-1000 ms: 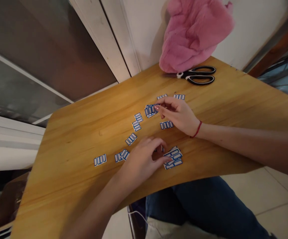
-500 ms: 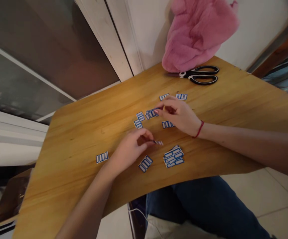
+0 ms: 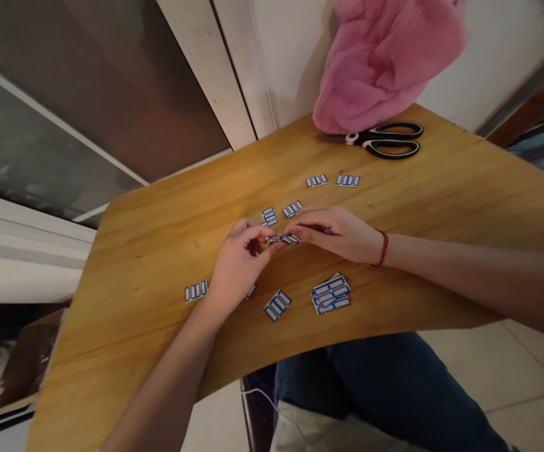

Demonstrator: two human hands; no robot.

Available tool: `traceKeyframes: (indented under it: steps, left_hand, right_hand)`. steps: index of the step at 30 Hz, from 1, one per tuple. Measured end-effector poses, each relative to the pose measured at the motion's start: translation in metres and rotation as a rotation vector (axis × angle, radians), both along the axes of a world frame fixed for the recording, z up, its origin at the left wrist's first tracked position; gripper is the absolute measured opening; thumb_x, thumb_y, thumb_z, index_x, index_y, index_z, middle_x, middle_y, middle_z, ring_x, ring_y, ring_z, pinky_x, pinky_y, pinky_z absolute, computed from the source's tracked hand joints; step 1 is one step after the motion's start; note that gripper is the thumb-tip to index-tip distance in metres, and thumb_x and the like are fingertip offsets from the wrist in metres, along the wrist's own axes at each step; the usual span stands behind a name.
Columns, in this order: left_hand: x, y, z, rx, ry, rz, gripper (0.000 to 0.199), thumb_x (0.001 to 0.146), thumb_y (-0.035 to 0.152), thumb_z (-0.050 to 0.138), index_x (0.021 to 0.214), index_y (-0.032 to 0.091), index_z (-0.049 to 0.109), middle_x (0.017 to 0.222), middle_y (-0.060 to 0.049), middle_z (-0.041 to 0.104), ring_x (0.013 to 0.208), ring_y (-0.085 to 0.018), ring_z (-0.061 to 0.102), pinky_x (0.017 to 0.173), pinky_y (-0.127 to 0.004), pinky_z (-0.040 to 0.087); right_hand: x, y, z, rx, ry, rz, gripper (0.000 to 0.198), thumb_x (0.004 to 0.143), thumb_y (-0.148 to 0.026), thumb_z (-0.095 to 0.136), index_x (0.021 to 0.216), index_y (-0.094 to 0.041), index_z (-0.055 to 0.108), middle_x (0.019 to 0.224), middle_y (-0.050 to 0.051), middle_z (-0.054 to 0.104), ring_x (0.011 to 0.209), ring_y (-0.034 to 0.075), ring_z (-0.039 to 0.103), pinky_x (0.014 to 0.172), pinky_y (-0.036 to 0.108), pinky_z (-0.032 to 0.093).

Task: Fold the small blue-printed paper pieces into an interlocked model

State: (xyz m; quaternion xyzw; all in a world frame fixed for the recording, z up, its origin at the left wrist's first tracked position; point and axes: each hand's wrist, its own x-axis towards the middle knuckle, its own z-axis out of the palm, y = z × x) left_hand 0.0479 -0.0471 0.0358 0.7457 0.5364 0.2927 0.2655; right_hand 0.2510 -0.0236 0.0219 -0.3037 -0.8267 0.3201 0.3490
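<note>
Small white label pieces printed with blue-edged boxes (image 3: 285,239) are held between my two hands, above the middle of the table. My left hand (image 3: 246,257) pinches their left end with thumb and fingertips. My right hand (image 3: 335,232), with a red cord at the wrist, pinches the right end. Just beyond the fingers lie a single label (image 3: 293,209) and a couple of overlapping ones (image 3: 268,216), partly covered by the left hand. An overlapping pile of labels (image 3: 330,293) sits nearer my body, with a tilted label (image 3: 278,305) to its left.
Two labels, one at the left (image 3: 317,181) and one at the right (image 3: 347,181), lie farther back. Another label (image 3: 196,291) is left of my forearm. Black-handled scissors (image 3: 389,139) rest by a pink cloth (image 3: 389,69) at the wall. The wooden table's (image 3: 135,251) front edge is above my legs.
My right hand has picked up labels from the group at the back and come nearer. My left hand has moved up and away from me with its label, and both hands now meet.
</note>
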Motion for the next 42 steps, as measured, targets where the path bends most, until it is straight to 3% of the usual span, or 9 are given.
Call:
traceKeyframes:
  steps: [8, 17, 24, 34, 42]
  left_hand:
    - [-0.005, 0.002, 0.011, -0.14, 0.044, -0.095, 0.019, 0.078, 0.038, 0.065, 0.079, 0.019, 0.064, 0.075, 0.001, 0.06, 0.063, -0.011, 0.05, 0.06, -0.023, 0.04]
    - [-0.013, 0.002, 0.016, -0.059, 0.035, -0.043, 0.019, 0.079, 0.038, 0.064, 0.085, 0.021, 0.068, 0.063, 0.003, 0.058, 0.056, -0.009, 0.047, 0.054, -0.021, 0.036]
    - [-0.01, -0.002, 0.006, -0.133, 0.339, -0.281, 0.011, 0.087, 0.032, 0.052, 0.088, 0.024, 0.06, 0.071, 0.004, 0.06, 0.06, -0.011, 0.05, 0.057, -0.022, 0.036]
    - [-0.007, -0.001, -0.002, -0.158, 0.339, -0.25, 0.008, 0.086, 0.03, 0.055, 0.087, 0.023, 0.058, 0.075, 0.003, 0.061, 0.064, -0.012, 0.052, 0.059, -0.023, 0.036]
    - [-0.006, -0.002, 0.008, -0.157, 0.232, -0.201, 0.018, 0.085, 0.04, 0.056, 0.087, 0.022, 0.058, 0.074, 0.005, 0.06, 0.061, -0.01, 0.049, 0.057, -0.021, 0.037]
  right_hand:
    - [-0.002, 0.0, -0.007, 0.123, -0.061, 0.0, 0.02, 0.089, -0.032, 0.056, 0.092, -0.018, 0.069, 0.075, 0.001, 0.064, 0.057, 0.008, 0.047, 0.058, 0.021, 0.038]
    - [-0.003, -0.002, -0.006, 0.154, -0.015, -0.078, 0.021, 0.089, -0.032, 0.055, 0.094, -0.019, 0.07, 0.08, 0.003, 0.066, 0.065, 0.011, 0.054, 0.062, 0.023, 0.04]
    - [-0.007, -0.005, -0.01, 0.168, -0.401, -0.045, 0.015, 0.085, -0.025, 0.057, 0.092, -0.019, 0.069, 0.084, 0.002, 0.07, 0.068, 0.013, 0.057, 0.057, 0.024, 0.032]
    - [-0.012, -0.01, -0.005, 0.103, -0.613, -0.098, 0.023, 0.089, -0.033, 0.053, 0.104, -0.021, 0.064, 0.092, 0.003, 0.07, 0.074, 0.015, 0.061, 0.056, 0.025, 0.028]
    - [-0.009, -0.007, -0.005, 0.157, -0.493, -0.1, 0.016, 0.088, -0.029, 0.054, 0.095, -0.021, 0.067, 0.088, 0.0, 0.07, 0.073, 0.013, 0.059, 0.058, 0.024, 0.028]
